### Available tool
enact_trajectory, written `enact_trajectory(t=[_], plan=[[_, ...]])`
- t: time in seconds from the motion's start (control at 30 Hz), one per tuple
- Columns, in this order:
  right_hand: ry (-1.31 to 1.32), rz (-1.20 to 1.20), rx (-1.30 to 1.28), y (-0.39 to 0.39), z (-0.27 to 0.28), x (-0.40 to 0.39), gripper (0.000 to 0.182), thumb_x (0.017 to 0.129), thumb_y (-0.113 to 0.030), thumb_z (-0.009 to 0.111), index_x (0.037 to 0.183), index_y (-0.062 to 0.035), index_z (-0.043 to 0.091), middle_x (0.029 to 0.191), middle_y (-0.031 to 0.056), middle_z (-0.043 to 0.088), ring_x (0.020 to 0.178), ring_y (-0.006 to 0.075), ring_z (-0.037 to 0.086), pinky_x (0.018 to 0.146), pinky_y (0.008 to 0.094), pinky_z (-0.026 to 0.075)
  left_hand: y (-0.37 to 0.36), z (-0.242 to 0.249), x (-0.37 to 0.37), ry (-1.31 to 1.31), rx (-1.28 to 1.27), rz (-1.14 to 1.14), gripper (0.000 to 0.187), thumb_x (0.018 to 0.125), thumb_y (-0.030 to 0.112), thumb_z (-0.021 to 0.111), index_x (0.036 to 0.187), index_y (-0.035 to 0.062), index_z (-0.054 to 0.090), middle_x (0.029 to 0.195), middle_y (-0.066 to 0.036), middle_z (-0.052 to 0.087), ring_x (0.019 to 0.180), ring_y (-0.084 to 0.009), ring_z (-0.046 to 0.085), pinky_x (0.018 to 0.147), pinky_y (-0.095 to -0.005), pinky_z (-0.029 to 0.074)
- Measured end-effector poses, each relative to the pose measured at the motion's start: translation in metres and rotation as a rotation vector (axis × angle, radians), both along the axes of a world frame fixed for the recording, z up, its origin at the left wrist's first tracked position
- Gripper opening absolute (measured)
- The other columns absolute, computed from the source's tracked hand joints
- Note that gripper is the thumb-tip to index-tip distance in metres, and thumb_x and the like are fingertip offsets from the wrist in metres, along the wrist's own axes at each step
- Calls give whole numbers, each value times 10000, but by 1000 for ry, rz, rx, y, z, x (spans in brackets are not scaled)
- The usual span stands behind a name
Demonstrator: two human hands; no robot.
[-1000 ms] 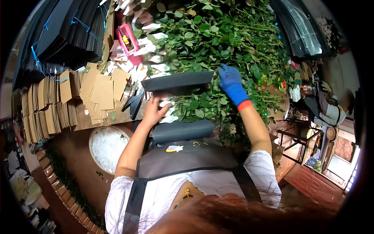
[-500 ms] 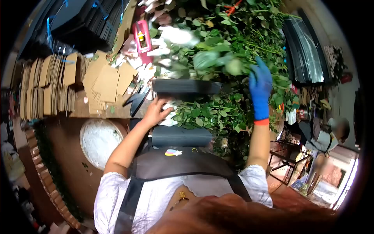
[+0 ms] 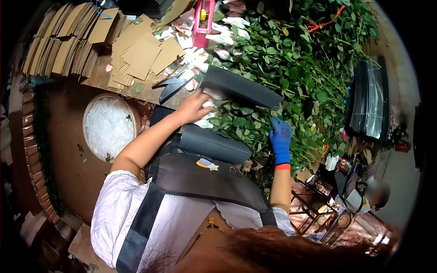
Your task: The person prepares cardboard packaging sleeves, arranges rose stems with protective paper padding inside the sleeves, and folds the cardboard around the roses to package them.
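Note:
My bare left hand [image 3: 195,107] reaches in at the left end of a dark ribbed sheet, beside white-wrapped flower heads [image 3: 204,122]; its fingers are bent, and what they touch is partly hidden. My right hand [image 3: 280,133], in a blue glove with a red cuff, rests at the leafy stems [image 3: 241,123] near the sheet's right end, its fingertips partly among leaves. One flap of the ribbed sheet [image 3: 246,86] stands up behind the stems. Its other flap [image 3: 214,144] lies on the near side, against my apron.
Scissors [image 3: 173,86] and brown cardboard pieces [image 3: 144,57] lie on the table at left. A pink tape dispenser [image 3: 203,22] stands behind. Leafy stems [image 3: 296,59] pile up at back. Below left is a tub of white scraps [image 3: 109,127]. A person [image 3: 359,195] is at far right.
My right hand has come down and inward to the stems by the sheet. The blurred stems above the sheet are no longer seen in motion. The whole view has shifted and tilted.

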State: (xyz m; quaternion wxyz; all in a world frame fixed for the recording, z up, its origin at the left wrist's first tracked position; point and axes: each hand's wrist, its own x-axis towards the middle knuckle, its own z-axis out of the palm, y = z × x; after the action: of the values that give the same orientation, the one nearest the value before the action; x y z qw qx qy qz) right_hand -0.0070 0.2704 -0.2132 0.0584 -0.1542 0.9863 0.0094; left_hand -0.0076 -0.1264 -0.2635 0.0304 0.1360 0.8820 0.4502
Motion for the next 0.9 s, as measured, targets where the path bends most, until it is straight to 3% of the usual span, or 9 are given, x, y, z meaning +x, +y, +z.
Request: enact_trajectory(t=[0.17,0.27,0.33,0.43,0.53,0.57,0.73,0.83,0.9], plan=[[88,-26,208,-48,82,-11,423,842,-234,744,1242,-140,645,1169,114,694,1047,331,655,880,451,537,2,-6,2,90,67,12,382,900,312,735,1149,48,616,1041,-188,570,924,-388,609,800,-452,513],[-115,107,-528,-103,109,-7,373,893,-305,708,1224,-142,652,1046,120,724,935,337,689,796,468,555,3,-9,2,100,62,9,363,905,299,727,1128,36,614,1067,-195,564,993,-403,588,838,-454,503],[-360,-16,-340,-147,99,-14,357,935,-416,645,1165,-144,667,950,125,732,844,343,701,739,469,560,1,-4,1,82,29,-27,428,904,290,724,1189,11,571,1135,-206,567,1086,-423,550,903,-463,485],[-147,80,-30,-162,26,-34,458,951,-527,599,1174,-135,677,943,130,736,829,338,708,734,446,562,-3,-11,-3,138,-57,-34,535,916,322,706,1287,-8,507,1175,-238,607,1126,-421,566,934,-451,484],[-108,119,-7,-165,23,-39,474,957,-556,571,1147,-136,679,958,135,733,862,331,710,746,447,559,-1,4,-15,-198,193,129,500,943,353,667,1273,1,535,1099,-235,658,1057,-380,634,906,-426,500],[-141,100,-11,-164,23,-37,445,954,-540,577,1124,-140,677,958,129,730,866,322,707,738,449,561,-2,9,-20,-320,261,161,397,971,358,627,1195,32,606,946,-184,702,870,-325,693,799,-407,526],[-353,14,209,-174,15,-41,402,939,-496,600,1151,-162,670,1104,134,708,996,319,685,831,469,558,4,2,-13,-179,243,268,251,982,298,628,977,51,672,702,-131,647,645,-281,658,618,-375,503],[-10,120,88,-163,-22,-38,445,924,-481,616,1250,-180,649,1252,145,658,1137,338,634,948,504,517,2,5,-13,-106,250,257,266,962,265,683,865,17,665,692,-134,633,611,-277,627,602,-375,494],[-112,63,96,-163,-26,-39,478,915,-475,625,1304,-197,629,1319,146,620,1203,344,595,1005,517,478,-1,18,-11,-171,337,276,258,980,223,662,861,-5,643,701,-112,631,622,-226,606,617,-346,490]])
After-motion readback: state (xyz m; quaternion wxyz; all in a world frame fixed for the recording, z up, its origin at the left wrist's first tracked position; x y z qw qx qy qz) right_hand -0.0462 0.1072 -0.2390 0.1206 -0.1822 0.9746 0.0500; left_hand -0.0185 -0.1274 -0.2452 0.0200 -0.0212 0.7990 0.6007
